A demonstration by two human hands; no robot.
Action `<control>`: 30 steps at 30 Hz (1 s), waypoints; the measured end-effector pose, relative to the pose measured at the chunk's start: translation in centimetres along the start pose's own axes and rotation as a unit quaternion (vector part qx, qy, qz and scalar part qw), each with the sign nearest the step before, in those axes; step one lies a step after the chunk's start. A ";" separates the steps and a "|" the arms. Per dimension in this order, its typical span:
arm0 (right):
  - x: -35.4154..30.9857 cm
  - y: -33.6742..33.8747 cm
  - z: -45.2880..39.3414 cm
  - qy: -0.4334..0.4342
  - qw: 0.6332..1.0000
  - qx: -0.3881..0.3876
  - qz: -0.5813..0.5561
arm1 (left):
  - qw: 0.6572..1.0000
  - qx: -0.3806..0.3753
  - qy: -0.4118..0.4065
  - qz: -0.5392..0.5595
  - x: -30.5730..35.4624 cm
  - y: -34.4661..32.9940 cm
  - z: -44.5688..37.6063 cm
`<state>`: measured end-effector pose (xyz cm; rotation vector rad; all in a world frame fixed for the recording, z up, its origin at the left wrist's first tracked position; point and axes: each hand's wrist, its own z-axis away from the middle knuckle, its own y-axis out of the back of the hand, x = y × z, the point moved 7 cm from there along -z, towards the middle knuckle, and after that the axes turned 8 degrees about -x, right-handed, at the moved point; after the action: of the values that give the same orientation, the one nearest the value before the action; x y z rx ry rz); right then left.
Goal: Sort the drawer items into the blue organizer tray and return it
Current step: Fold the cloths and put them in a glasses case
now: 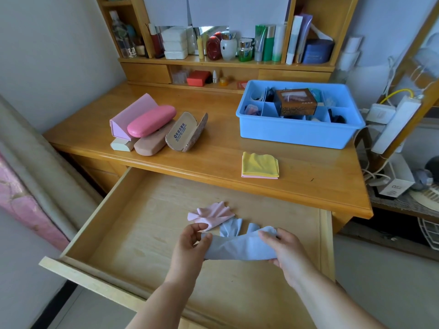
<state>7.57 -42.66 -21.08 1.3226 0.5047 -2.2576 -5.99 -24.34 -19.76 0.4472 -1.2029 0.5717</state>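
A light blue cloth (240,246) is held between both hands over the open drawer (133,233).

Head view: the cloth is pinched at its left end by the thumb and fingers of the left hand (192,243), and its right end is gripped by the curled fingers of the right hand (285,250), so that it is stretched between them just above the drawer floor. A crumpled pink cloth (211,213) is seen lying in the drawer just behind the left hand. On the wooden surface (213,153) the blue organizer tray (299,134) is set at the right rear, with a brown box (295,103) resting across its compartments. A folded yellow cloth (260,165) is laid on a pink one near the front edge, and several glasses cases (156,129) are grouped at the left.
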 end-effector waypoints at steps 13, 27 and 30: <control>-7.3 -2.4 2.1 0.216 0.941 0.010 0.260 | 0.940 -0.052 0.297 0.157 -7.2 -4.4 0.8; -7.0 -1.6 2.3 0.117 0.992 -0.045 -0.002 | 0.884 -0.157 0.202 0.391 -4.1 -8.4 1.5; -5.6 0.8 1.4 0.086 0.996 -0.005 -0.024 | 0.890 -0.150 0.178 0.392 -3.6 -6.9 1.3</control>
<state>9.43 -42.91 -15.56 1.5237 0.6119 -2.1861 -3.50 -31.15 -22.91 -0.4351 -1.0585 1.0820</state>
